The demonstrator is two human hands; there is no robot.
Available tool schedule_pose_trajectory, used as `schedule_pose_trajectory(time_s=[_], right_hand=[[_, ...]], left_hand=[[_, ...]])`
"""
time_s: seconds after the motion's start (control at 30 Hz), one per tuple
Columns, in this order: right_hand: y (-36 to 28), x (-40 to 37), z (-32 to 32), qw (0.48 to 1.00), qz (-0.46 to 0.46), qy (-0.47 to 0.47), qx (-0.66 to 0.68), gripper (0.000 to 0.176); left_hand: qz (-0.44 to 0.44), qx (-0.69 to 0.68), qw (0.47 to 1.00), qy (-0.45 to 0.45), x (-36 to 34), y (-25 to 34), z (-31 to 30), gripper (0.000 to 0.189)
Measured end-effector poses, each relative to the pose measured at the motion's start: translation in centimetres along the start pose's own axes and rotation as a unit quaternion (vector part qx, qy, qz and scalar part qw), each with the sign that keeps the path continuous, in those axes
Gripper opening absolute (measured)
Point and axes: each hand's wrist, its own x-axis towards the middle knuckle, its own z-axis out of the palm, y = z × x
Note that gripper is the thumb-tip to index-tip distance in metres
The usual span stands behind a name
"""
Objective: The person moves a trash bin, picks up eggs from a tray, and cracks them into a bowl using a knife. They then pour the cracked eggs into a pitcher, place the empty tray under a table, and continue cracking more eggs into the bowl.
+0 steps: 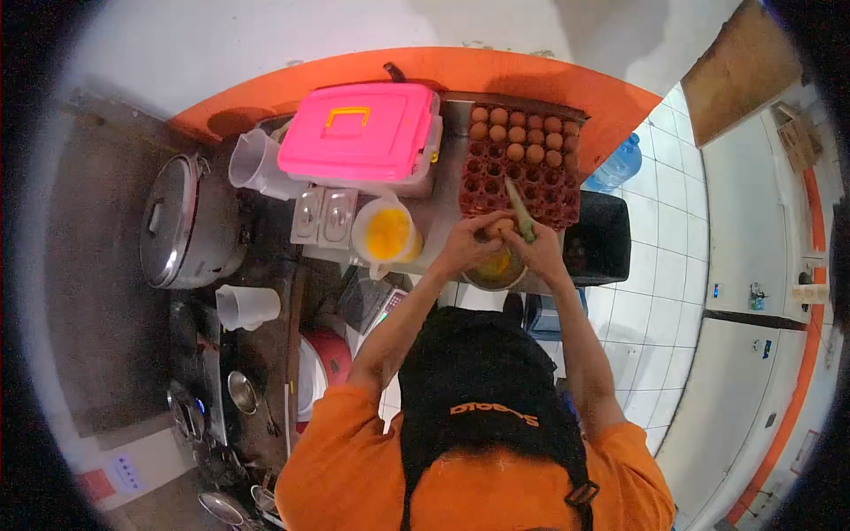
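Note:
My left hand (467, 246) holds a brown egg (498, 227) above a metal bowl (496, 283) with yellow egg in it. Close beside it, my right hand (538, 252) is closed on a knife with a green handle (526, 228), its pale blade pointing up and away from me. Just behind both hands stands a red egg tray (567, 199), with brown eggs in its far rows and bare cups in the near ones. To the left, a clear jug (378, 264) contains several yolks.
A pink-lidded box (354, 133) stands behind two small metal containers (322, 215). A black bin (611, 234) is right of the tray. Further left are a large pot (181, 221) and a white jug (248, 306). A blue water bottle (617, 164) stands at the back right.

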Motion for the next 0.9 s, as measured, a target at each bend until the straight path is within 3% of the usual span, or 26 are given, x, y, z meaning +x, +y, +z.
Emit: schedule_pose_trajectory(time_s=[0.03, 0.07, 0.13, 0.27, 0.33, 0.4, 0.47, 0.5, 0.53, 0.57, 0.6, 0.63, 0.67, 0.77, 0.83, 0.87, 0.9], right_hand=[[1.3, 0.2, 0.2, 0.997, 0.03, -0.071, 0.024, 0.043], [2.6, 0.4, 0.3, 0.997, 0.031, -0.073, 0.024, 0.043], [4.0, 0.6, 0.6, 0.981, 0.117, -0.147, -0.046, 0.036], [6.8, -0.1, 1.6, 0.973, 0.128, -0.167, -0.1, 0.039], [9.0, -0.8, 2.4, 0.99, -0.032, -0.084, -0.111, 0.038], [9.2, -1.1, 2.2, 0.992, -0.038, -0.075, -0.09, 0.039], [8.5, -1.3, 1.8, 0.994, -0.046, -0.065, -0.071, 0.039], [8.0, -1.4, 1.6, 0.997, 0.023, -0.065, -0.041, 0.044], [7.3, -1.4, 1.4, 0.994, 0.092, -0.064, -0.01, 0.048], [6.4, -1.4, 1.0, 0.994, 0.095, -0.058, -0.008, 0.048], [5.2, -1.4, 0.5, 0.985, 0.151, -0.039, 0.072, 0.044], [4.4, -1.5, 0.0, 0.967, 0.205, -0.021, 0.153, 0.041], [3.9, -1.7, -0.6, 0.967, 0.204, -0.016, 0.155, 0.041], [3.5, -2.2, -2.0, 0.953, 0.197, 0.064, 0.222, 0.037], [4.1, -2.5, -3.7, 0.956, 0.014, 0.166, 0.243, 0.032], [4.5, -2.5, -5.2, 0.955, 0.011, 0.171, 0.242, 0.032], [4.6, -2.5, -7.2, 0.911, 0.117, 0.185, 0.35, 0.037]], left_hand=[[0.052, 0.056, 0.997, -0.003, 0.0, -1.2, 0.4, 0.051], [0.105, 0.113, 0.988, -0.006, 0.1, -2.3, 0.7, 0.053], [0.104, 0.14, 0.985, 0.002, -0.2, -3.4, 1.1, 0.054], [0.158, 0.189, 0.969, -0.007, -0.2, -6.5, 1.7, 0.056], [0.152, 0.216, 0.964, -0.02, -0.1, -8.1, 1.8, 0.057], [0.147, 0.242, 0.958, -0.036, 0.1, -8.9, 1.7, 0.058], [0.191, 0.354, 0.915, -0.032, 0.5, -9.3, 1.3, 0.065], [0.193, 0.354, 0.914, -0.037, 0.6, -7.6, 1.2, 0.065], [0.088, 0.288, 0.952, -0.058, 0.5, -4.2, 1.1, 0.068], [-0.018, 0.218, 0.973, -0.078, 0.7, -2.3, 1.2, 0.072], [-0.015, 0.221, 0.972, -0.083, 1.1, -2.1, 1.5, 0.072], [0.061, 0.185, 0.98, -0.051, 1.6, -1.9, 2.1, 0.076], [0.137, 0.148, 0.979, -0.017, 2.2, -1.6, 2.7, 0.081], [0.226, 0.216, 0.948, -0.053, 5.2, 0.3, 4.9, 0.087], [0.212, 0.177, 0.955, -0.106, 6.7, 3.4, 6.3, 0.089], [0.193, 0.138, 0.959, -0.155, 7.5, 4.9, 7.0, 0.091], [0.176, 0.098, 0.964, -0.175, 8.6, 5.8, 7.6, 0.085]])
